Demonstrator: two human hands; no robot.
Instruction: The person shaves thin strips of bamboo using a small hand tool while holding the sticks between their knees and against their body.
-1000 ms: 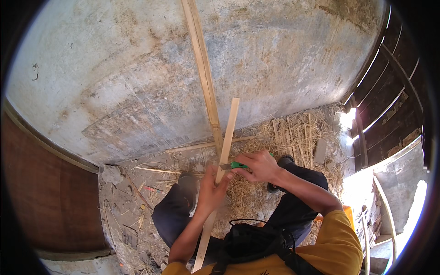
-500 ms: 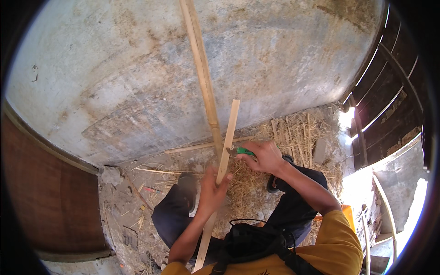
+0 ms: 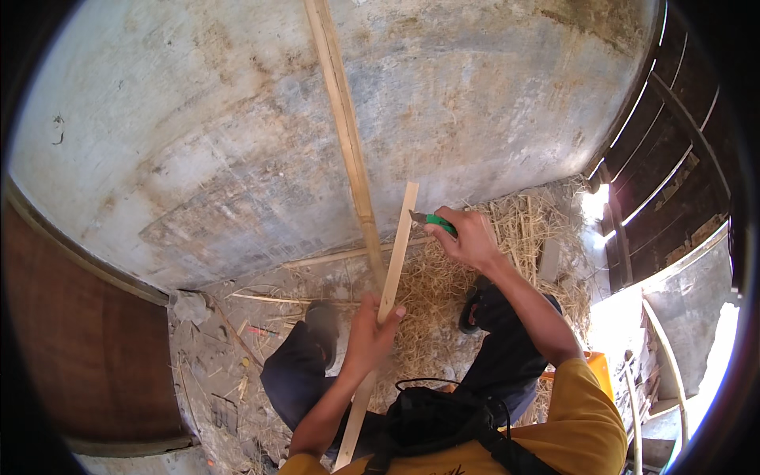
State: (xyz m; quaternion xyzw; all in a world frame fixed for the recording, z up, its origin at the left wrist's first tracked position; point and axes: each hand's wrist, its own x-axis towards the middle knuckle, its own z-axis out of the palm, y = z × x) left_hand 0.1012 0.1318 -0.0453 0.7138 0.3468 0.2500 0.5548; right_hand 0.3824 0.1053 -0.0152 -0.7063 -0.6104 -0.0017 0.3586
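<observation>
Far to the left of my fingers stands a brown panel (image 3: 87, 332), and next to it, beyond my fingertips, a stained grey wall (image 3: 222, 134) spreads across. Just left of my left fingers is my dark shoe (image 3: 320, 323) on the littered floor (image 3: 210, 348). A long pale pole (image 3: 340, 103) rises in front of the wall, its lower end running down behind the spot just ahead of those same fingers. My left hand (image 3: 370, 336) is closed around a flat wooden strip (image 3: 401, 237), thumb on its right side and fingers on its left; the strip slants up and a little right from my grip to a free end, and its lower length runs down past my wrist. To the right of that, my right hand (image 3: 473, 239) is curled tightly on a green-handled knife (image 3: 440, 223), its blade pointing left at the strip's right edge, near the free end; I can't tell whether it touches. Loose straw (image 3: 518, 237) lies below and right of my right fingers, and farther right stands a dark slatted wall (image 3: 673, 158).
</observation>
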